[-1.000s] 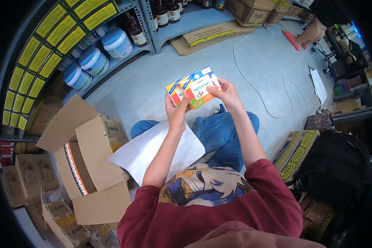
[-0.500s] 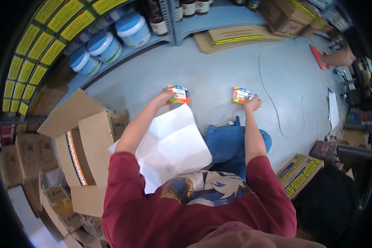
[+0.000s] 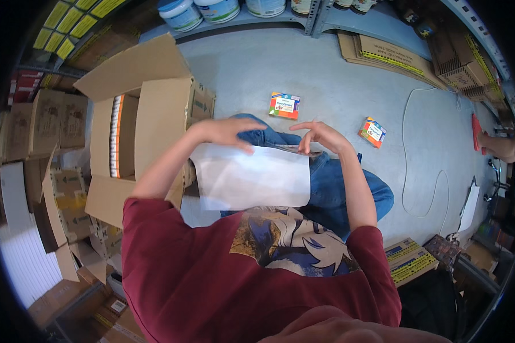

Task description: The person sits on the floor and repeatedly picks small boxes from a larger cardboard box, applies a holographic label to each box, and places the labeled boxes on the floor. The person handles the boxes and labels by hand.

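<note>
A white sheet of paper lies across my lap, over my jeans. My left hand is at its far left edge, slightly blurred, with fingers stretched out and nothing seen in them. Over the sheet's far right corner is my right hand, its fingers apart and partly bent; it appears to hold nothing. A small dark thing beneath its fingers is too unclear to name. Two small, flat, colourful boxes rest on the floor beyond: an orange-and-blue box straight ahead and a similar box farther right, both untouched.
An open cardboard carton stands close at my left, flaps raised. Shelves with blue-and-white tubs run along the back. Flattened cardboard lies far right, near a pale cable. Another person's foot is at the right edge.
Both hands have let go of the small boxes and drawn back to the paper on my lap. The paper now lies squarer across my legs. The view has swung left.
</note>
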`<state>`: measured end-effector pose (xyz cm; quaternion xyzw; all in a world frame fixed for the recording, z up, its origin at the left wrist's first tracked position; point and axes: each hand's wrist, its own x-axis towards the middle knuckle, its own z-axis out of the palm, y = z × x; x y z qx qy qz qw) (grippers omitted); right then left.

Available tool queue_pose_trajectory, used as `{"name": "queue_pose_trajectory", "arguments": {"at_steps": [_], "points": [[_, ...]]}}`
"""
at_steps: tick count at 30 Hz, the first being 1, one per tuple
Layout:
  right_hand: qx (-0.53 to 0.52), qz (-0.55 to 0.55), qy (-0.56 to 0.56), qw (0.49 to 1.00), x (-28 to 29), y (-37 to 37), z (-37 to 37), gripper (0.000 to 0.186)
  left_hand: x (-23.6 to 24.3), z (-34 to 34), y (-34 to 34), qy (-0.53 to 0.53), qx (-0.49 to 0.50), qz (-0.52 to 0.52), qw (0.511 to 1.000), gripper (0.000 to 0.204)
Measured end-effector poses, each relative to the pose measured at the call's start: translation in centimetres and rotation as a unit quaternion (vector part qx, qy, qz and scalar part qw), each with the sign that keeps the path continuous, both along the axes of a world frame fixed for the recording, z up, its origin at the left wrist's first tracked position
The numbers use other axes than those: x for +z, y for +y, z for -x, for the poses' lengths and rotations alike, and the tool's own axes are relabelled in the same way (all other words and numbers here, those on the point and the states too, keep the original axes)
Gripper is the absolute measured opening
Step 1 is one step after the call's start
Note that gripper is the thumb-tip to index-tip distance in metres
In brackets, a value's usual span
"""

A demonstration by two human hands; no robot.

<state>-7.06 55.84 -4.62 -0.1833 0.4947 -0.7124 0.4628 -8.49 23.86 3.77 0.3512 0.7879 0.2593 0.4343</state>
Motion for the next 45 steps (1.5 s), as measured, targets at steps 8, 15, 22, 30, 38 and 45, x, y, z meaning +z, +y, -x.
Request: {"name": "queue_pose_trajectory", "arguments": {"at_steps": [8, 15, 22, 30, 38, 45], "points": [[0.054, -0.255, 0.33, 0.907, 0.1, -2.7, -4.3, 0.083, -2.0, -14.5, -1.7, 0.209, 0.146, 0.114, 0.96, 0.114], [-0.05, -0.28, 0.236, 0.929, -0.9, -3.9, -6.3, 0.025, -4.7, -13.7, -1.1, 0.199, 0.293, 0.001, 0.935, 0.055], [-0.081, -0.285, 0.337, 0.894, 0.5, -3.0, -7.9, 0.023, -4.6, -13.3, 0.5, 0.184, 0.388, -0.049, 0.902, 0.031], [-0.124, -0.268, 0.351, 0.888, 4.4, -10.3, -10.0, 0.024, -6.5, -13.0, 0.4, 0.095, 0.407, -0.077, 0.905, 0.02], [-0.256, -0.236, 0.495, 0.796, 1.9, -13.8, -11.1, 0.024, -6.4, -12.0, 0.4, 0.099, 0.402, -0.089, 0.906, 0.027], [-0.28, -0.242, 0.631, 0.682, 0.6, -14.9, -12.8, 0.021, -7.0, -11.0, -0.8, 0.0, 0.392, -0.096, 0.915, 0.06]]}}
